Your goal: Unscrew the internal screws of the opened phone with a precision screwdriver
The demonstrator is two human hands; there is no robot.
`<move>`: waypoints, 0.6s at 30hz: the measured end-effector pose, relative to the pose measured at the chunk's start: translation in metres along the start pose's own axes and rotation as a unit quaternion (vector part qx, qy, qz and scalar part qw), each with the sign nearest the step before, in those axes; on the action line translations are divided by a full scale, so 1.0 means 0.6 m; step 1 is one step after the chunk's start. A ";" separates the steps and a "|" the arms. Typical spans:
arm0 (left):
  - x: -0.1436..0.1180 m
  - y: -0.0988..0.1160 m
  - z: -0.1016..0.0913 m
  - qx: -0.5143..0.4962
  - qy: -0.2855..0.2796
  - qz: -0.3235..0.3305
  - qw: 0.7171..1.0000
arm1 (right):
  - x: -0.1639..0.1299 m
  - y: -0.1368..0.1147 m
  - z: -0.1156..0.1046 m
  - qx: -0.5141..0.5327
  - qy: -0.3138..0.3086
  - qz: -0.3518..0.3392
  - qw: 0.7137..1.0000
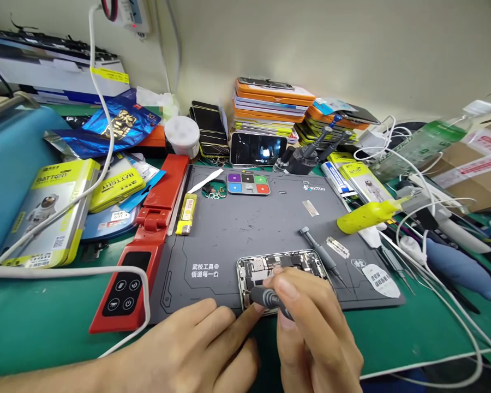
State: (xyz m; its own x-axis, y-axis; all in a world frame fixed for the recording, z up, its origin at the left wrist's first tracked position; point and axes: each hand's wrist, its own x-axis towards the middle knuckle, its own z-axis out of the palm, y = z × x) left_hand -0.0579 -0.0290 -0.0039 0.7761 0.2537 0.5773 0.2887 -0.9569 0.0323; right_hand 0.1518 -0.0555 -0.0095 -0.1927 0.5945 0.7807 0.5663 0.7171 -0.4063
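Note:
An opened smartphone (284, 259), its circuit boards and metal parts exposed, lies on a dark grey work mat (237, 224). My right hand (317, 327) pinches a dark grey screwdriver (265, 298) over the phone's lower part. I cannot make out the screwdriver's tip. At the phone's lower left corner, my left hand (196, 344) has its index finger on the edge and its other fingers bent close together. Just right of the phone is a second grey screwdriver (321, 248), with a thin metal blade (337, 247) beyond it.
A red folding device with buttons (126, 289) borders the mat's left side, crossed by a white cable (145, 295). A yellow battery (186, 214) and coloured tray (247, 184) lie on the mat. A yellow bottle (362, 216) leans at right. Stacked boxes (270, 103) line the wall.

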 end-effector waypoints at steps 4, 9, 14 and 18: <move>0.001 0.000 -0.002 -0.003 -0.005 0.001 1.000 | 0.000 -0.002 -0.001 0.012 -0.027 0.003 1.000; 0.002 -0.002 -0.003 0.011 -0.013 -0.001 1.000 | -0.001 -0.001 -0.003 0.017 -0.030 0.000 0.999; 0.004 -0.004 0.004 -0.017 -0.024 -0.001 1.000 | 0.002 0.000 -0.004 0.051 -0.035 0.015 0.998; 0.002 -0.005 -0.001 -0.044 -0.024 -0.014 0.999 | 0.004 0.002 -0.005 0.043 -0.049 0.021 0.998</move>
State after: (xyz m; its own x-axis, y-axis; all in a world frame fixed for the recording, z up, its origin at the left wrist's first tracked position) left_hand -0.0579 -0.0262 -0.0030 0.7946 0.2858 0.5356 0.2623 -0.9573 0.1216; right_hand 0.1540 -0.0543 -0.0066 -0.2498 0.6534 0.7146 0.5049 0.7176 -0.4797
